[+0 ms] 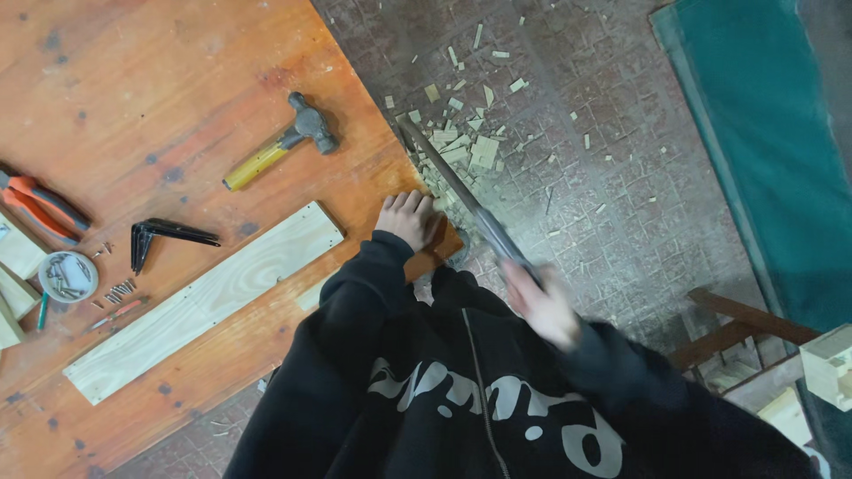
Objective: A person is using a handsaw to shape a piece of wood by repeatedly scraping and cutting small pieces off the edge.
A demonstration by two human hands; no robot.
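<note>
With the left hand (pixel 408 218) pressed flat, fingers together, at the worktop's (pixel 177 80) right edge, and the blurred right hand (pixel 543 306) closed round the saw (pixel 461 200) just beyond, straight strokes clear of the fingers are best kept.

The right hand (pixel 543 306) is showing only as a blur around the saw (pixel 461 200) handle, so its grip is unclear. Left of the saw, the left hand (pixel 408 217) is hiding the piece under it. The pliers (pixel 40 206) are running off the edge.
</note>
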